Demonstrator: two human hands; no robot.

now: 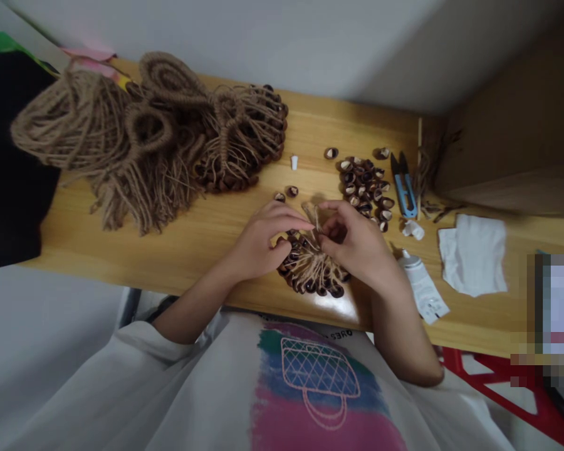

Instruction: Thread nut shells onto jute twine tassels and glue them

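Observation:
A round cluster of dark brown shells on pale strings (pixel 316 269) lies near the table's front edge. Above its upper left side is my left hand (pixel 267 241), fingertips drawn toward the thumb beside the strings. My right hand (pixel 352 241) is at the upper right of the cluster, its fingers curled and closed on the twine strands (pixel 313 216) that rise from the middle. What the left fingertips grip is too small to make out. Behind my right hand sits a pile of loose half shells (pixel 364 185).
Twine bundles (pixel 79 125) and a finished-looking shell-and-cord piece (pixel 244 131) cover the back left. Blue-handled snips (pixel 404 188), a white tube (pixel 423 288), a white cloth (pixel 474 254) and a cardboard box (pixel 512 125) are on the right. A small white cap (pixel 294 163) stands mid-table.

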